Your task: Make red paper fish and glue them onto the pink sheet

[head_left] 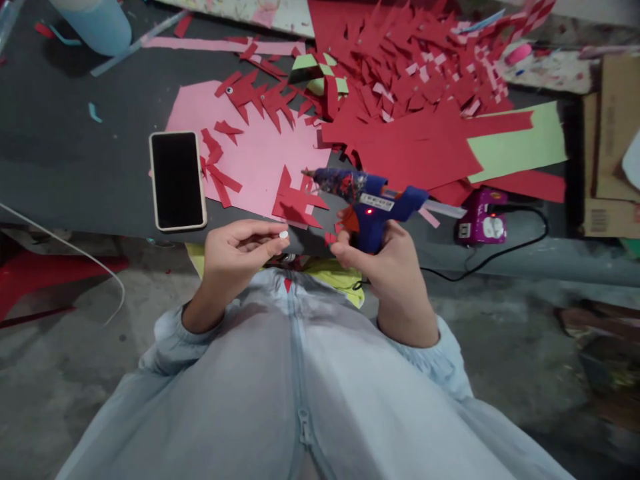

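Observation:
Between thumb and forefinger, my left hand (235,248) pinches a small white disc (284,235), about as big as the googly eye (229,90) on a red paper fish (243,92). My right hand (387,267) is wrapped round the handle of a blue hot glue gun (373,207) with a glowing red light. Its nozzle points left, over a cut red paper piece (295,203) on the table's near side. Under the paper fish and several red scraps lies a pink paper sheet (270,150).
A phone (176,180) lies left of the pink sheet. Red paper pieces (400,60) are heaped at the back, with red and green sheets (525,143) nearer. A purple box (483,220) with a black cord stands right; a blue bottle (103,27) is back left.

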Action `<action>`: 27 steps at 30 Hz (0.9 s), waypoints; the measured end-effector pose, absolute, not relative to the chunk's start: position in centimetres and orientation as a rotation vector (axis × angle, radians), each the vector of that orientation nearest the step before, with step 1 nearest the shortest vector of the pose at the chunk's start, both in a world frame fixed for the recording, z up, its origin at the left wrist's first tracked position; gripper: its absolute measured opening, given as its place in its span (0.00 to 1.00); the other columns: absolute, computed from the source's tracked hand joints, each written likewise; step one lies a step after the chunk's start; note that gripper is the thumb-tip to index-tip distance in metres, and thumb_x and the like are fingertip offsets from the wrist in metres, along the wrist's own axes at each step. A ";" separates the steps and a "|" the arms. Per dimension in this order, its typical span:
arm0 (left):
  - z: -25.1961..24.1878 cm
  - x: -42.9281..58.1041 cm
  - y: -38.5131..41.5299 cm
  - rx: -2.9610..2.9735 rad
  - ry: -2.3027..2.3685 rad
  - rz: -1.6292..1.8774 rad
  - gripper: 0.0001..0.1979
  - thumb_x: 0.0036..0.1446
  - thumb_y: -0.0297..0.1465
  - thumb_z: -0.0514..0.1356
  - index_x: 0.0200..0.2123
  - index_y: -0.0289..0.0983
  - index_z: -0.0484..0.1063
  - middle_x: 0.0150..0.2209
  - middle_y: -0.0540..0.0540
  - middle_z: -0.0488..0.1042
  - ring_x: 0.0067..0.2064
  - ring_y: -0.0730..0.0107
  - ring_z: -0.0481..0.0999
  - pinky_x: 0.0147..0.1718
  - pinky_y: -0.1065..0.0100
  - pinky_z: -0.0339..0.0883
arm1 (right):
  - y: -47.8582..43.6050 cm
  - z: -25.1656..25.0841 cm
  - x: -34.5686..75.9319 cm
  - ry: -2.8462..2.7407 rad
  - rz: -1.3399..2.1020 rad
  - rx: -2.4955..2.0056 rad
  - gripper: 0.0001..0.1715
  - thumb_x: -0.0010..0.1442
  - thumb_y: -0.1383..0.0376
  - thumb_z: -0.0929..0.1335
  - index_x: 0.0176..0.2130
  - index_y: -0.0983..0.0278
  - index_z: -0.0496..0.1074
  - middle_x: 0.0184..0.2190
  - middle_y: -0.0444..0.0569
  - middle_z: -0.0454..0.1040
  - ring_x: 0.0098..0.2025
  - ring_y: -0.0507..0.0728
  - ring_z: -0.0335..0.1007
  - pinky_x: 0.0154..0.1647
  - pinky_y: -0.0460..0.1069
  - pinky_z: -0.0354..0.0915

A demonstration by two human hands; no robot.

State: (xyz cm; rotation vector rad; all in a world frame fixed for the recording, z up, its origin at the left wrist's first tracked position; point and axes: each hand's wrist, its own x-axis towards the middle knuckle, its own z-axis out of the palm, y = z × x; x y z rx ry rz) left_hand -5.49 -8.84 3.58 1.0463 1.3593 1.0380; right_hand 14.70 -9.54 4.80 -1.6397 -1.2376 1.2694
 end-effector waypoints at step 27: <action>4.7 -3.9 -8.8 1.850 1.149 1.247 0.08 0.55 0.25 0.67 0.37 0.42 0.83 0.36 0.51 0.84 0.35 0.74 0.83 0.37 0.73 0.78 | -9.5 5.5 12.6 -1.192 1.167 -1.422 0.32 0.47 0.53 0.79 0.48 0.61 0.71 0.26 0.41 0.75 0.23 0.50 0.65 0.29 0.49 0.71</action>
